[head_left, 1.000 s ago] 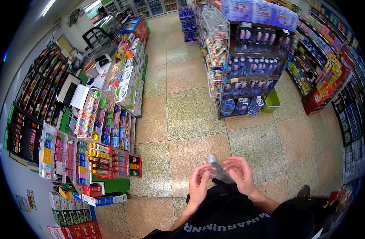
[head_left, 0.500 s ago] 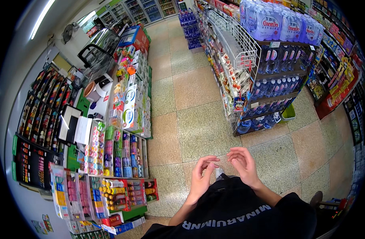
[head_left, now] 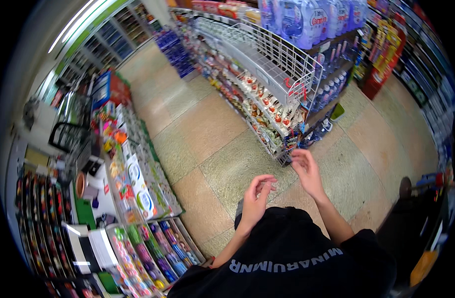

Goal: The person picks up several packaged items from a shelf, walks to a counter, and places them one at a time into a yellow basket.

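My left hand (head_left: 255, 202) hovers in front of my dark shirt, its fingers loosely curved and apart, holding nothing. Farther forward and to the right, my right hand (head_left: 308, 175) is also raised with bent, parted fingers and nothing in them. Beyond the right hand, and nearest to it, stands the end of a shelf rack with a white wire basket (head_left: 307, 74) on top. Packets with red and white prints (head_left: 272, 102) fill the shelf below that basket. Neither hand appears to touch the rack.
Shrink-wrapped water bottles (head_left: 297, 22) top the rack's end shelves. Along the left runs a counter with white cartons (head_left: 138, 186) and a slanted bin of colourful small tubs (head_left: 153, 253). Tiled floor (head_left: 188, 144) lies between. A dark seat-like object (head_left: 406, 233) is at the lower right.
The view has turned, so the rack and counter sit farther left and the rack looks closer. My right hand has moved forward, away from the left. Both hands still hold nothing.
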`<state>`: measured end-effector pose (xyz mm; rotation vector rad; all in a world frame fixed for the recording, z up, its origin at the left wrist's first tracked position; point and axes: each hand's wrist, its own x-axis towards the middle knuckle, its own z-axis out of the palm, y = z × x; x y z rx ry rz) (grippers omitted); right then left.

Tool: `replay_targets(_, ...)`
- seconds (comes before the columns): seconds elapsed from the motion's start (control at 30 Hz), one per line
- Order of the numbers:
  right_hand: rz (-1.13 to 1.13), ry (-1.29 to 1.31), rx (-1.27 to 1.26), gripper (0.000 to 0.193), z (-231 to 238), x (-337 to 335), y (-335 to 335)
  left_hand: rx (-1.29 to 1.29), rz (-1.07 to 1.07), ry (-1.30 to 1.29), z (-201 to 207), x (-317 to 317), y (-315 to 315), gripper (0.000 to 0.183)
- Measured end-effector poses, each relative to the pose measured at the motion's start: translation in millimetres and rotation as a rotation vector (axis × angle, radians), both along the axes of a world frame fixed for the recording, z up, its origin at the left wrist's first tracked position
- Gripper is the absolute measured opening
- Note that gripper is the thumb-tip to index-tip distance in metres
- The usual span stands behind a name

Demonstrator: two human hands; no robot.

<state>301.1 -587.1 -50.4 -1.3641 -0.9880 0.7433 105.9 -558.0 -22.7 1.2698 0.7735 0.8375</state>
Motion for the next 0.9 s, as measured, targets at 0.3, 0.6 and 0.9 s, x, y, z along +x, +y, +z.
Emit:
replay_targets(0.3,-0.555,-0.438,-0.119,0.038,-71,26,106,0.047,-0.379,0.014,17,-31,106,0.023)
replay_targets(0.6,-0.621,-0.465,-0.203,0.033,-84,20,131,-0.005,-0.471,0.079,-11,-70,153,0.021)
replay_targets(0.9,-0.628,-0.405,-0.217,0.038,-66,12,133,-0.038,-0.475,0.037,-9,-85,168,0.019)
